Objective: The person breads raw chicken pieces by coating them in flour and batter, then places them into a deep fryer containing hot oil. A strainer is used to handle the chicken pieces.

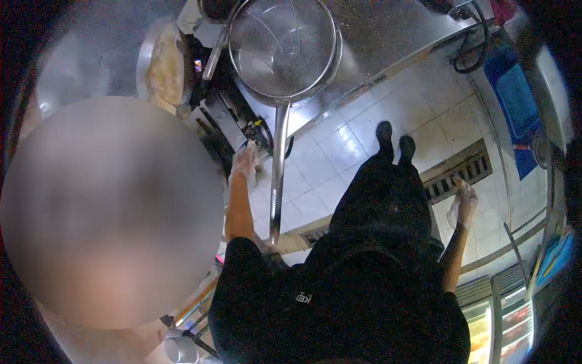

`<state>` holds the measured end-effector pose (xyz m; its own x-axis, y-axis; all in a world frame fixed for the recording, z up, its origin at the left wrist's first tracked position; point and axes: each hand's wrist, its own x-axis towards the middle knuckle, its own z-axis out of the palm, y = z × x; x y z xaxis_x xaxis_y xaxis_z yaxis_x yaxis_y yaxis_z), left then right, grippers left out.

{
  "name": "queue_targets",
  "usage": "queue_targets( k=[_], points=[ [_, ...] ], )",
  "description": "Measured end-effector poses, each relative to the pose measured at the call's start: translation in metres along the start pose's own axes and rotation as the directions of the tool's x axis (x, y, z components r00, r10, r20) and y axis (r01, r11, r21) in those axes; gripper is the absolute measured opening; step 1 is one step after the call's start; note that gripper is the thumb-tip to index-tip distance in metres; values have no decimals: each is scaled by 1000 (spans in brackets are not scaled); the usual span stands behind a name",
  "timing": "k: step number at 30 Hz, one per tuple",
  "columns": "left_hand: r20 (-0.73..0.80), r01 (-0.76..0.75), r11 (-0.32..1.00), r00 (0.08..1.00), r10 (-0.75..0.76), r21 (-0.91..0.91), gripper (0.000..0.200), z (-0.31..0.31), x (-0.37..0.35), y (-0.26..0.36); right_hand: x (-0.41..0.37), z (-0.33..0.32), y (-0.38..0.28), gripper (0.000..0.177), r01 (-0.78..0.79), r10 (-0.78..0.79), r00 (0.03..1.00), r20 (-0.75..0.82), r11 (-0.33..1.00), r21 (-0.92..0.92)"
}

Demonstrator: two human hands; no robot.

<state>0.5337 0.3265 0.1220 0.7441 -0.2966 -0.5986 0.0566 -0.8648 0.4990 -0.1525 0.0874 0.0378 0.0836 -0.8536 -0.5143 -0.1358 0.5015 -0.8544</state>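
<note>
My left hand (pixel 244 160), in a clear, crinkled glove, is at the front edge of the metal counter, beside a dark piece of equipment (pixel 227 118) with a small yellow part. Its fingers are too small and blurred to show whether they hold anything. A large round wire strainer (pixel 282 48) rests on a metal pot (pixel 335 60), its long handle (pixel 279 176) reaching past the counter edge, just right of that hand. Out to my right, my right hand (pixel 464 203), also gloved, is over the floor with fingers loosely apart and nothing visible in them.
A metal counter (pixel 388 30) runs along the top, bearing a pan-like round thing with yellowish contents (pixel 165 64). White floor tiles (pixel 418 91) carry a drain grate (pixel 461 170). A blue bin-like object (pixel 515 100) stands at right. A blurred circle covers the left side.
</note>
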Motion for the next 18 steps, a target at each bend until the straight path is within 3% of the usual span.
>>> queue_targets(
  k=[3,4,5,6,10,11,12,13,14,15,16,17,18],
  points=[
    [106,-98,992,989,107,-80,36,-8,4,-9,4,14,-24,32,-56,70,997,39,960,-275],
    [166,-298,954,942,290,22,39,-15,-24,10,5,12,-13,32,-87,100,994,51,973,-213],
    [185,-358,930,923,339,80,39,-18,-31,12,8,4,3,33,-103,111,993,39,982,-156],
    [165,-368,916,925,343,156,38,-19,-35,8,12,-5,24,33,-118,121,992,27,988,-97],
    [9,-425,879,901,434,215,35,16,-54,63,4,-2,-20,29,39,-140,968,-206,901,-433],
    [-59,-442,876,886,460,192,35,24,-62,85,12,-5,-26,26,222,-356,918,-172,825,-520],
    [-137,-456,874,867,478,165,34,29,-73,107,6,0,-75,26,27,-120,953,-278,947,-319],
    [-204,-489,862,838,507,133,34,37,-83,132,12,-17,-63,25,77,-198,944,-263,909,-409],
    [-274,-518,850,807,523,96,33,45,-96,159,17,-24,-66,23,337,-634,744,-211,628,-702],
    [-330,-552,831,774,541,67,32,58,-106,189,22,-32,-79,21,66,-203,899,-387,939,-338],
    [-385,-584,811,740,552,40,32,69,-122,218,39,-49,-69,24,65,-134,955,-263,965,-255],
    [-424,-621,784,707,566,12,31,82,-137,244,47,-57,-76,21,70,-174,915,-364,957,-282],
    [-454,-653,757,677,579,-8,31,94,-151,272,64,-65,-80,20,144,-245,901,-358,947,-286]
  ],
)
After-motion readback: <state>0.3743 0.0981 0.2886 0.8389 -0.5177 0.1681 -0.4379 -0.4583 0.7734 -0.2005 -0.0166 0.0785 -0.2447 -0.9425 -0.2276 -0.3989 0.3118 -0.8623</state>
